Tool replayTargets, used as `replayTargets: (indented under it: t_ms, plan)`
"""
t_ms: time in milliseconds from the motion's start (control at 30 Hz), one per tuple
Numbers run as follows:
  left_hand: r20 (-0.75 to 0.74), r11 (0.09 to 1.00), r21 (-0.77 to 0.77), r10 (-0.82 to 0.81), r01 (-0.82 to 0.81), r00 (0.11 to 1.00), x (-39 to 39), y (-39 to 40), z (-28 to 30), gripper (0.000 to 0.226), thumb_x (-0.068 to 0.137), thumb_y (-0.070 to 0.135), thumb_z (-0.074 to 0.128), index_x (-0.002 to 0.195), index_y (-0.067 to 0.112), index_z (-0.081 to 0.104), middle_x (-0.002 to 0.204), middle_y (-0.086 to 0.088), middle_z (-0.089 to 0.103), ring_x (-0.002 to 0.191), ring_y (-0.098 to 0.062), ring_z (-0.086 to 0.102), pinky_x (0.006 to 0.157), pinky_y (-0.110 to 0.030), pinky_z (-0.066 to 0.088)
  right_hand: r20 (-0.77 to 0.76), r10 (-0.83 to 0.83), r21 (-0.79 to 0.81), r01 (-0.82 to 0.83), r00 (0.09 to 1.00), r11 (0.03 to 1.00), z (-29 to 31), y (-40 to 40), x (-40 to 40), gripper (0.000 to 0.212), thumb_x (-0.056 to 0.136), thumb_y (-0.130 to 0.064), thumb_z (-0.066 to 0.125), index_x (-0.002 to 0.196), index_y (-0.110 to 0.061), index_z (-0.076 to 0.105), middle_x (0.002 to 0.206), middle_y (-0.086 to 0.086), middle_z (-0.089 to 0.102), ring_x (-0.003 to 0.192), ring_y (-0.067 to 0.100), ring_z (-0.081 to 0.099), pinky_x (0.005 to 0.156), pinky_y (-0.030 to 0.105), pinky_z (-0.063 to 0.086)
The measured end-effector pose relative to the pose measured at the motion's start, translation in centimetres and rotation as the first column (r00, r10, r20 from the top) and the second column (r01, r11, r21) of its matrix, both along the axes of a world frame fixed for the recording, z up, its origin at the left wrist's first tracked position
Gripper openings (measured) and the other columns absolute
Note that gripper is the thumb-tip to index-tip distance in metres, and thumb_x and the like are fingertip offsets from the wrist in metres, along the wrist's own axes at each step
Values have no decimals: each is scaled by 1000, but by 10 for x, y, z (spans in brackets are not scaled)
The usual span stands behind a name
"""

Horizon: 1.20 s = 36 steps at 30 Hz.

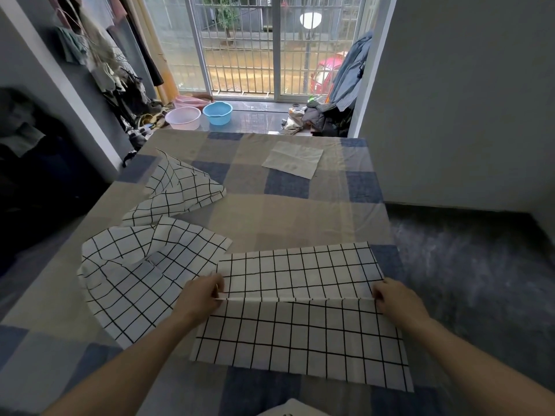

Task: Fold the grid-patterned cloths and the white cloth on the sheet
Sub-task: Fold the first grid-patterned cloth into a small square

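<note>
Near grid cloth [300,313] edge pinched by left hand [201,292] and right hand [396,298]; fold likely skewed if released unevenly toward 12 o'clock.

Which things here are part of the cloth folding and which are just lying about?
Part of the job:
near grid cloth, pinched by left hand and right hand
middle grid cloth
far grid cloth
white cloth
checked sheet

Lying about:
pink basin
blue basin
hanging clothes
</note>
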<state>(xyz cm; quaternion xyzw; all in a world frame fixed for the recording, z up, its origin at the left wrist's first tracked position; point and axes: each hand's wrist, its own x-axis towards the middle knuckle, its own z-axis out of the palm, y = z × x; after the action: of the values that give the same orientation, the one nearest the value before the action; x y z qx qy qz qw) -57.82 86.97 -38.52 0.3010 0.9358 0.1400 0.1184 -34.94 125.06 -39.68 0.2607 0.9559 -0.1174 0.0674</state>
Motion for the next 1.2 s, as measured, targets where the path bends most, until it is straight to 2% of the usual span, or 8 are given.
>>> replayTargets:
  t_ms: [133, 300, 533, 633, 767, 933, 1033, 1200]
  plan:
    - [21, 1000, 22, 6, -7, 1000, -4, -5, 4, 24, 81, 19, 74, 99, 33, 64, 87, 13, 57, 86, -8, 54, 86, -31, 48, -103, -20, -127, 7, 995, 992, 12, 10, -1, 11, 86, -22, 62, 77, -27, 57, 92, -10, 53, 84, 10, 54, 78, 33, 51]
    - [133, 986, 165, -14, -8, 991, -14, -10, 24, 22, 74, 19, 82, 69, 32, 64, 98, 14, 63, 98, -8, 54, 87, -28, 39, -235, -165, -450, 43, 958, 892, 45, 19, 3, 16, 86, -7, 63, 72, -14, 61, 87, -2, 67, 81, 16, 62, 77, 31, 50]
    - [784, 905, 356, -154, -233, 601, -12, 3, 88, 22, 86, 2, 66, 107, 10, 66, 103, -9, 71, 94, -17, 68, 76, -21, 53, -22, -313, -855, 145, 949, 498, 100, 44, -7, 9, 70, -11, 61, 73, -4, 59, 73, 13, 59, 72, 25, 56, 67, 33, 44]
    - [858, 936, 240, -79, -259, 507, -23, 11, 85, 34, 85, 2, 68, 115, 16, 59, 104, -14, 69, 90, -16, 68, 73, -21, 53, 101, -215, -781, 212, 971, 588, 97, 64, -14, 19, 69, -20, 68, 81, -6, 65, 83, 10, 65, 81, 24, 61, 77, 35, 47]
    - [570, 959, 95, 168, -268, 804, -44, 27, 48, 50, 77, 8, 78, 118, 21, 53, 97, -10, 66, 89, -22, 65, 77, -33, 54, 103, -278, -544, 288, 955, 788, 69, 65, -28, 6, 88, -17, 65, 94, -15, 63, 96, 6, 64, 85, 16, 59, 68, 27, 45]
    - [253, 873, 290, 326, -393, 911, -49, 61, 19, 68, 82, 14, 71, 141, 16, 36, 131, -10, 53, 119, -26, 52, 97, -38, 46, -231, -696, -600, 463, 680, 652, 44, 44, -61, 34, 91, -12, 57, 124, -10, 49, 120, 17, 56, 99, 26, 56, 89, 48, 51]
    - [-28, 985, 146, 103, -98, 994, -31, 73, 6, 67, 87, 18, 63, 146, 17, 32, 155, -3, 26, 141, -23, 27, 114, -44, 30, -281, -580, -400, 456, 765, 795, 33, 16, -67, 42, 90, -13, 54, 131, -9, 44, 127, 13, 47, 112, 29, 49, 96, 46, 45]
    - [14, 962, -43, -271, 271, 962, -11, 87, -28, 67, 93, 24, 53, 153, 20, 22, 163, 3, 7, 149, -18, 8, 119, -46, 21, -272, -197, -98, 177, 942, 979, 0, -13, -64, 53, 76, -5, 54, 129, -3, 44, 134, 18, 41, 123, 37, 42, 104, 50, 40]
